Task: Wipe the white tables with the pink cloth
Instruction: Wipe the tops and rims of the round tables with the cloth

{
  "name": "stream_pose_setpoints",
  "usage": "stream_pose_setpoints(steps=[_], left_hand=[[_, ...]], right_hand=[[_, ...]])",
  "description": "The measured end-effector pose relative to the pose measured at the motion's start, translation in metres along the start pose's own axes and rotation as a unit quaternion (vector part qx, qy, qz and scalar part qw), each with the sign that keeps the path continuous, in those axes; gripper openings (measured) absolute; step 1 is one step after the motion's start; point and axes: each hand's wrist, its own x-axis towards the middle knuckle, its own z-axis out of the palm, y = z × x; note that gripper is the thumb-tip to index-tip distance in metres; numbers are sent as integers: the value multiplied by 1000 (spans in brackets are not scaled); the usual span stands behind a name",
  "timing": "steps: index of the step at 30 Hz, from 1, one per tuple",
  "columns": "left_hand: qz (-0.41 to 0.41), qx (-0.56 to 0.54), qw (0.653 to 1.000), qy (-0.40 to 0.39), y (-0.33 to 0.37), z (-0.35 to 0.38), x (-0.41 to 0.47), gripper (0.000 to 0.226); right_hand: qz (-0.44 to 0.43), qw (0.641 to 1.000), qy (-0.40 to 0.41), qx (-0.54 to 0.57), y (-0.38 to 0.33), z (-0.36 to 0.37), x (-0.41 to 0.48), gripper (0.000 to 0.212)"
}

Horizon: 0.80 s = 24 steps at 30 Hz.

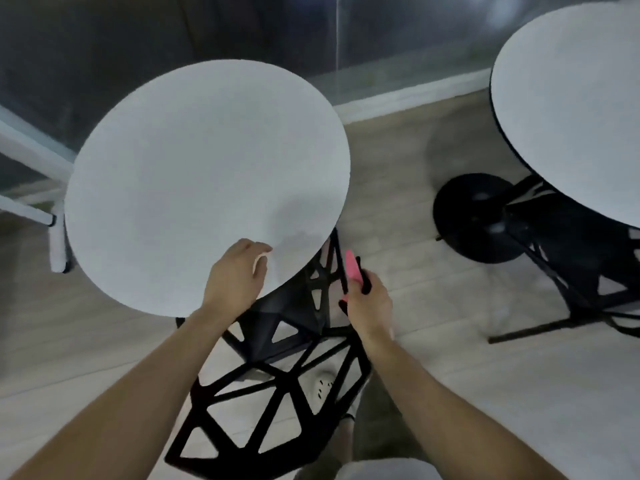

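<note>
A round white table [194, 174] fills the middle left of the head view. My left hand [233, 275] rests on its near edge, fingers curled, holding nothing I can make out. My right hand [367, 303] hangs just off the table's right side, closed around the pink cloth [353, 270], which sticks up as a narrow folded strip, together with a black bar of the chair frame. A second round white table [575, 109] stands at the far right, partly cut off by the frame.
A black open-frame chair [277, 386] stands under and in front of the near table, right before my legs. The second table's black round base [485, 216] and another black chair [588, 271] sit on the pale wooden floor. A dark glass wall runs behind.
</note>
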Motion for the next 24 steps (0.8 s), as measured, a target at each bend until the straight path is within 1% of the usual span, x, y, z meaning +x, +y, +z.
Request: stream_pose_setpoints(steps=[1, 3, 4, 6, 8, 10, 12, 15, 18, 21, 23, 24], left_hand=[[44, 30, 999, -2, -1, 7, 8, 29], [113, 69, 991, -2, -3, 19, 27, 33], [139, 78, 987, 1, -2, 24, 40, 36], [171, 87, 981, 18, 0, 37, 68, 41], [184, 93, 977, 53, -3, 52, 100, 40], [205, 118, 970, 62, -8, 70, 124, 41], [213, 129, 966, 69, -18, 85, 131, 45], [225, 101, 965, 90, -28, 92, 129, 47], [233, 95, 963, 100, -29, 94, 131, 47], [222, 96, 965, 100, -28, 94, 130, 48], [222, 98, 965, 100, -25, 94, 128, 49], [222, 98, 965, 102, -24, 93, 128, 49]], right_hand=[[-3, 999, 29, 28, 2, 10, 10, 18], [-34, 994, 68, 79, -1, 38, 31, 42], [-58, 990, 83, 99, -4, 55, 38, 51], [-107, 983, 98, 117, -13, 90, 48, 59], [-159, 979, 82, 102, -18, 118, 48, 60], [-190, 973, 82, 103, -13, 133, 50, 60], [-207, 969, 78, 112, -5, 139, 57, 59], [-245, 959, 90, 114, -1, 138, 75, 57], [-247, 953, 106, 136, -16, 130, 107, 51], [-273, 949, 112, 114, -27, 119, 131, 45], [-280, 946, 115, 116, -26, 113, 135, 46], [-278, 946, 114, 119, -26, 109, 137, 51]])
